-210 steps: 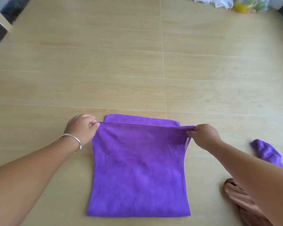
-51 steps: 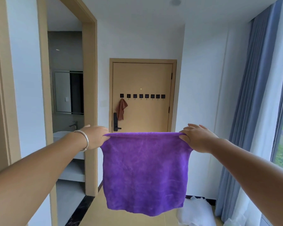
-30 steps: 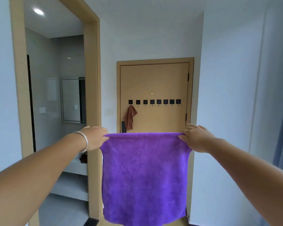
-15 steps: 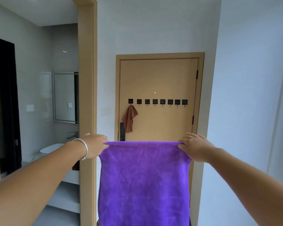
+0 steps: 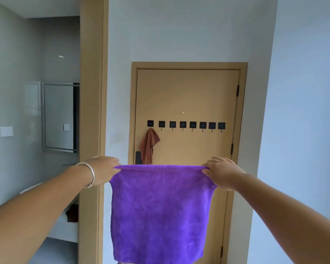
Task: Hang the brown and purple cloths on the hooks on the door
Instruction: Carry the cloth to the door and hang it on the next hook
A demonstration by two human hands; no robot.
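A purple cloth (image 5: 160,212) hangs spread flat in front of me, folded over at its top edge. My left hand (image 5: 103,171) pinches its upper left corner and my right hand (image 5: 222,171) pinches its upper right corner. Ahead stands the tan door (image 5: 187,96) with a row of several black hooks (image 5: 183,125) at about head height. A brown cloth (image 5: 149,144) hangs from the leftmost hook. The other hooks are bare. The purple cloth hides the lower part of the door.
A tan door frame post (image 5: 91,111) stands close on the left, opening into a grey bathroom with a mirror (image 5: 59,117). White walls flank the door. A dark door handle (image 5: 138,158) sits below the brown cloth. A wall switch (image 5: 116,137) is left of the door.
I have walked closer to the door; it and the hooks look larger. The purple cloth stays stretched between both hands at the same height.
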